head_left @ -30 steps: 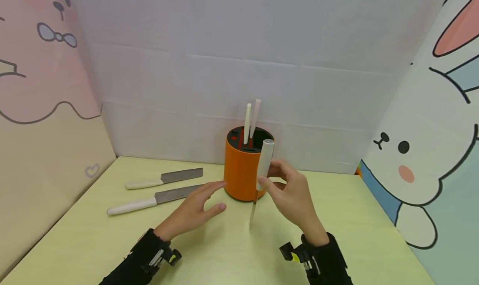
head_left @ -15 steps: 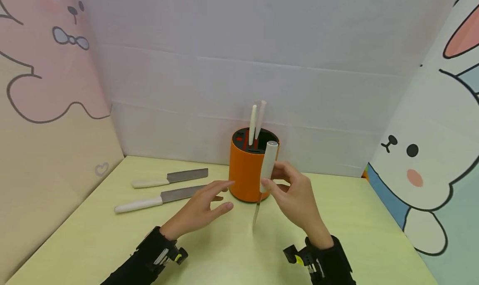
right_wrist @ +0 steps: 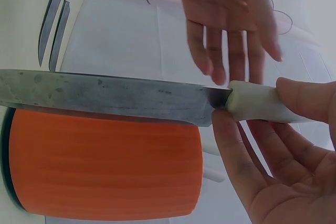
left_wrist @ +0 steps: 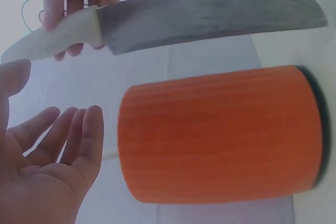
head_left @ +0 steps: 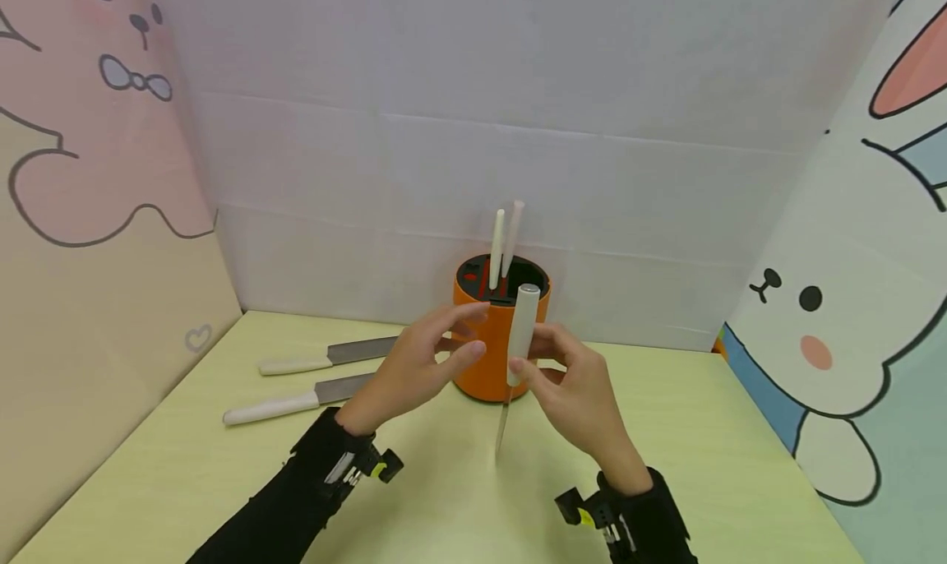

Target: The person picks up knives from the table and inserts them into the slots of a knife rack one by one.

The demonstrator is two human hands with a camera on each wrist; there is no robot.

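My right hand [head_left: 573, 387] holds a kitchen knife by its white handle [head_left: 524, 330], the broad blade [right_wrist: 115, 98] pointing down in front of the orange knife holder [left_wrist: 220, 137]. Thumb and fingers pinch the handle near the blade, as the right wrist view shows. To the left, my left hand [head_left: 418, 367] is raised beside the holder with fingers spread and slightly bent, nothing in them. In the left wrist view its fingertips stay apart from the knife. Two white-handled knives [head_left: 496, 247] stand upright in the holder's black slotted top [head_left: 473, 276].
Two more white-handled knives lie on the pale yellow table [head_left: 414, 498] at the left: a nearer one [head_left: 274, 408] and a farther one [head_left: 296, 367], their blade tips hidden behind my left hand. A white wall sheet [head_left: 370, 161] rises behind the holder.
My left hand has risen and moved to the right, toward the knife handle, and now covers part of the holder's front. The right hand keeps its hold on the knife almost in place.
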